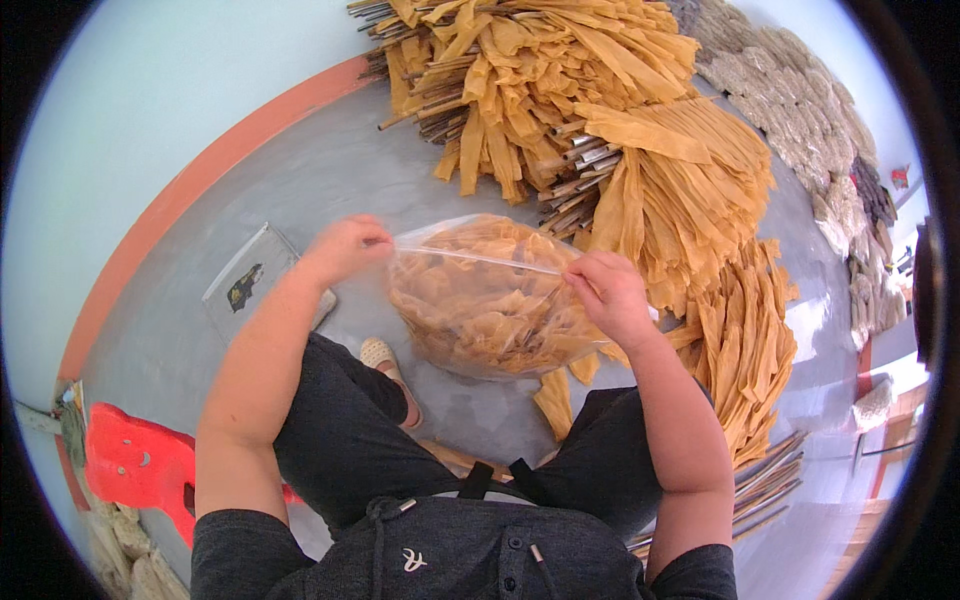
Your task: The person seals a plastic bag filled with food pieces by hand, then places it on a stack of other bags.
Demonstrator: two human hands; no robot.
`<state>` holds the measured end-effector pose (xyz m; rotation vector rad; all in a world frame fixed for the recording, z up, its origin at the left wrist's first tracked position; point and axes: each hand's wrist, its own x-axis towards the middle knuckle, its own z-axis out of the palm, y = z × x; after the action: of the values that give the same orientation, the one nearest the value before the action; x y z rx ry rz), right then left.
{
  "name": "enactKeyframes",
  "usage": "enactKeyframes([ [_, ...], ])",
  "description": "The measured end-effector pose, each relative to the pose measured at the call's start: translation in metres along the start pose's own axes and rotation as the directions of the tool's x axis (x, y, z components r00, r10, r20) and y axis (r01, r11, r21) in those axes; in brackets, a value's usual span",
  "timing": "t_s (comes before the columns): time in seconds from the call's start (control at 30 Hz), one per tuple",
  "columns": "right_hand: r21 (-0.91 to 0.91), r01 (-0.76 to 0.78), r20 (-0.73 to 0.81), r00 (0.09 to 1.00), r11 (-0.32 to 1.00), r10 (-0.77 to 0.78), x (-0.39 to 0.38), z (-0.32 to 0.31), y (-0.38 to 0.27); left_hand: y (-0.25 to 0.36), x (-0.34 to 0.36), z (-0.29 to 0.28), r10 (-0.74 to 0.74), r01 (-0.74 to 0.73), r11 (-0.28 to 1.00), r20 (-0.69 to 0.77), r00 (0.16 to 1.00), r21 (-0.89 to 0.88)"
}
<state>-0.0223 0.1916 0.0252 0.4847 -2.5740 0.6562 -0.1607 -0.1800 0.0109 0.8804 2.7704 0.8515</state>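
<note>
A large clear plastic bag (480,335), filled with crumpled orange-brown sheet-like pieces, stands on the floor in front of my knees. Its upper edge is drawn out into a straight line between my two hands. At the left end of that edge, my left hand (350,247) is closed on the plastic, its fingers slightly blurred. My right hand (608,290) pinches the edge's other end, thumb and fingers together. A few loose orange-brown strips (554,402) lie on the floor by the bag, near my right knee.
Tall heaps of orange-brown strips (690,190) on rods rise ahead and to the right. Bagged pale goods (790,90) line the far right. A flat grey-white case (258,278) lies left of the bag. A red plastic seat (135,455) is at the lower left, thin rods (770,485) lower right.
</note>
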Motion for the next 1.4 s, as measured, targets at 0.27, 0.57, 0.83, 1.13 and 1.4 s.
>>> enactKeyframes([
  [0.27, 0.021, -0.134, 0.091, 0.987, 0.991, 0.132, -0.004, -0.006, -0.001, -0.071, -0.018, -0.006, -0.485, 0.485, 0.874, 0.025, 0.874, 0.011],
  [0.57, -0.059, -0.685, 0.19, 0.706, 0.726, 0.682, -0.032, -0.031, 0.05, -0.012, -0.007, 0.0, -0.45, 0.554, 0.732, 0.327, 0.831, -0.398],
  [0.83, 0.527, -0.794, 0.509, 0.581, 0.304, 0.636, -0.031, -0.03, 0.063, 0.002, 0.016, -0.002, -0.31, 0.404, 0.268, 0.319, 0.895, -0.874],
  [1.13, 0.799, -0.592, 0.332, 0.581, 0.105, 0.743, -0.011, -0.062, 0.048, 0.033, 0.049, -0.022, -0.358, 0.303, -0.025, 0.292, 0.887, -0.953],
  [1.4, 0.474, -0.867, 0.4, 0.369, 0.155, 0.839, -0.038, -0.044, 0.052, 0.014, 0.074, 0.007, -0.411, 0.599, 0.082, 0.52, 0.749, -0.797],
])
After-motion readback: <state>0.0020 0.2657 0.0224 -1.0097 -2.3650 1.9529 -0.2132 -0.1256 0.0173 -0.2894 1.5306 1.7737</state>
